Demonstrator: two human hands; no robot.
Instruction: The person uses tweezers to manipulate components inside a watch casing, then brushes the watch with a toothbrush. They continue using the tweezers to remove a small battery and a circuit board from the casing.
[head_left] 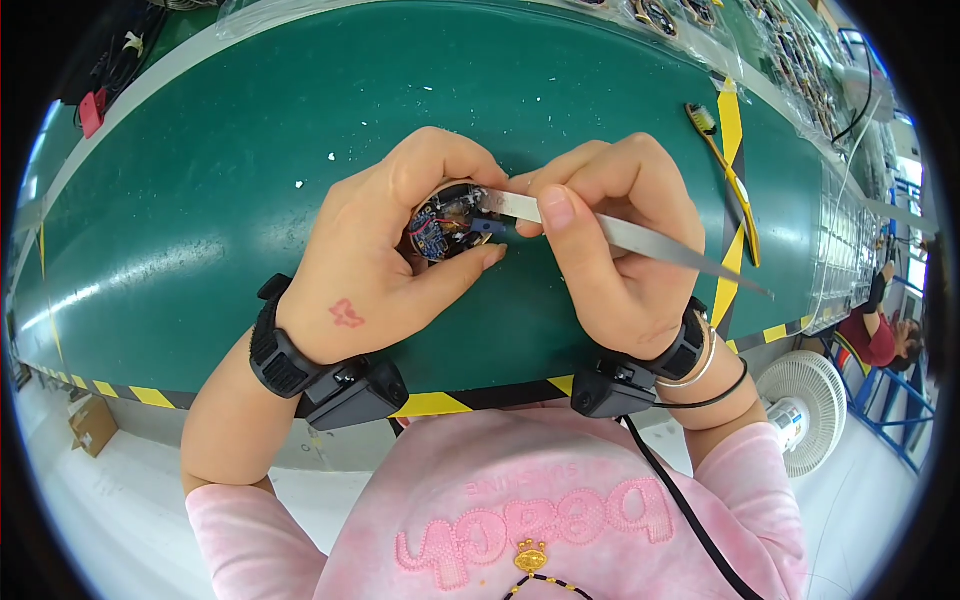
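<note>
My left hand (375,250) is closed around a small round electronic assembly (432,232), its open face turned to the right. Inside it show a blue circuit board, thin red wires, dark parts and some whitish residue. Between the thumb and bent fingers of my right hand (625,235) is a pair of steel tweezers (640,238), held back to front. Their broad flat end reaches the upper right part of the assembly, while the thin tapered tip points away to the lower right. My fingers hide part of the assembly's rim, and whether the metal touches it I cannot tell.
White crumbs dot the green mat (250,150). A toothbrush (735,190) with a yellowish handle lies right, across yellow-black tape. More round assemblies (655,15) lie at the back right in clear plastic. A white fan (803,410) stands beyond the near right edge; another person (880,335) is farther right.
</note>
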